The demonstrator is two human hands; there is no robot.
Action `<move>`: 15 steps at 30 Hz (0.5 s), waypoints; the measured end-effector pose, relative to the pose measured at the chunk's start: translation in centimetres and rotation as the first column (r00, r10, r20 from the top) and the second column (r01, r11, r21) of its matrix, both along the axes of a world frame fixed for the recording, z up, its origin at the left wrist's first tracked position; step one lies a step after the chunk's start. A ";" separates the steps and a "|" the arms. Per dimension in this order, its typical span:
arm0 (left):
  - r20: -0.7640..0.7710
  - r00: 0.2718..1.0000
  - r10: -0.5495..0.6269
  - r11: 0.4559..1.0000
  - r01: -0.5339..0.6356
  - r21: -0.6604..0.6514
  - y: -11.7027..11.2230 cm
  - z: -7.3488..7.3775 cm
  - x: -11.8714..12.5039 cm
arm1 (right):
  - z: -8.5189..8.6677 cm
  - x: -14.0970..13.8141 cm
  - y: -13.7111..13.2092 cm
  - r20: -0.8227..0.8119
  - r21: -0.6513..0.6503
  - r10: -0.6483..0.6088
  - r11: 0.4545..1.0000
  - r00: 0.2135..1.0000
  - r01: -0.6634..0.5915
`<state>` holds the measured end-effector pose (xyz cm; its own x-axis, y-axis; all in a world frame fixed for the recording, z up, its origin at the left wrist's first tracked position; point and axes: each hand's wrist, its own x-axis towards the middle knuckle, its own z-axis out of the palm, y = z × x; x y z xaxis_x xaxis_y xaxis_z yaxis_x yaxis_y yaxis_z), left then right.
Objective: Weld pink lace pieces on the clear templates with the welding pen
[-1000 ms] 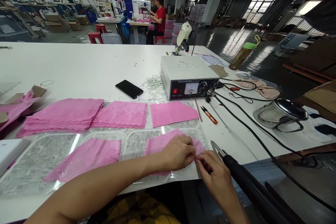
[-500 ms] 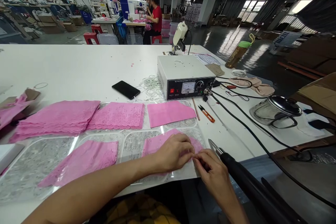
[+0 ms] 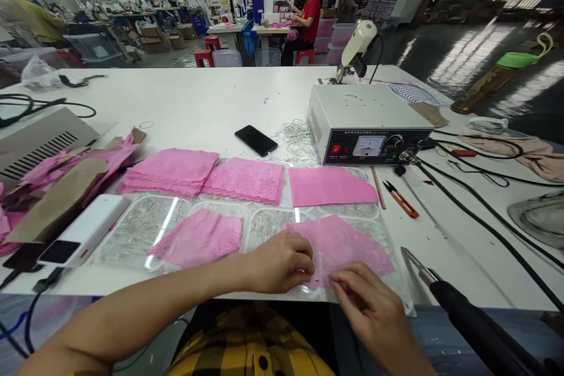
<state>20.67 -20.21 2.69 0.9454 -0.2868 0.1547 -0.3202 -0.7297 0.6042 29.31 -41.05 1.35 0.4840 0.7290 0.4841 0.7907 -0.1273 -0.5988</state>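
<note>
A pink lace fabric piece (image 3: 348, 241) lies spread on a clear plastic template sheet (image 3: 259, 235) in front of me. My left hand (image 3: 282, 261) rests over its left side, fingers curled in; whatever is between them is hidden. At its lower edge my right hand (image 3: 370, 299) has thumb and forefinger pinched together on the lace. A second, crumpled pink lace piece (image 3: 202, 238) lies left of my left hand. Beyond my hands is a smooth pink fabric panel (image 3: 330, 186). A black-handled pointed tool (image 3: 440, 288) sits right of my right hand.
Two stacks of pink lace pieces (image 3: 170, 173) lie at left-centre. A grey control box (image 3: 370, 123) stands behind, with cables running right. Also there: a phone (image 3: 255, 140), orange thread snips (image 3: 400, 200), a white power bank (image 3: 83, 232), a glass vessel (image 3: 537, 214). People sit farther back.
The view has turned left. My hands, close together before, are now apart, and more of the lace piece shows, lying flatter between them.
</note>
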 end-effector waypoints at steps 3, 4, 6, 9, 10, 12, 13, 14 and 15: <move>0.060 0.998 0.020 0.996 -0.026 0.087 -0.6 -0.6 -0.8 | -0.4 -0.8 1.1 -0.044 -0.065 0.088 0.994 0.995 -0.091; 0.083 0.996 0.021 0.994 -0.030 0.104 -0.6 -0.8 -1.0 | -0.7 -0.9 1.3 -0.046 -0.084 0.096 0.991 0.994 -0.100; 0.120 0.993 0.015 0.991 -0.031 0.132 -0.6 -1.2 -1.3 | -1.1 -0.9 1.5 -0.029 -0.121 0.102 0.987 0.994 -0.105; 0.152 0.988 0.009 0.985 -0.035 0.169 -0.5 -1.7 -1.6 | -1.5 -0.7 1.4 0.020 -0.153 0.103 0.983 0.994 -0.099; 0.155 0.988 0.003 0.983 -0.032 0.183 -0.4 -1.8 -1.6 | -1.5 -0.7 1.4 0.030 -0.161 0.105 0.982 0.994 -0.099; 0.159 0.987 -0.005 0.978 -0.028 0.209 -0.4 -1.9 -1.6 | -1.5 -0.7 1.4 0.042 -0.175 0.104 0.980 0.994 -0.096; 0.161 0.987 -0.007 0.975 -0.029 0.222 -0.4 -2.0 -1.7 | -1.5 -0.7 1.4 0.045 -0.174 0.101 0.980 0.994 -0.091; 0.166 0.986 -0.008 0.972 -0.032 0.234 -0.4 -2.0 -1.7 | -1.6 -0.7 1.4 0.045 -0.169 0.095 0.982 0.994 -0.086; 0.172 0.985 -0.007 0.969 -0.035 0.244 -0.4 -2.0 -1.7 | -1.6 -0.7 1.4 0.041 -0.159 0.087 0.984 0.995 -0.079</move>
<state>18.95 -20.62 0.65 0.9154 -0.3229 0.2403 -0.3914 -0.8537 0.3434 28.58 -39.63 -0.23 0.3977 0.8344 0.3817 0.8294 -0.1491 -0.5384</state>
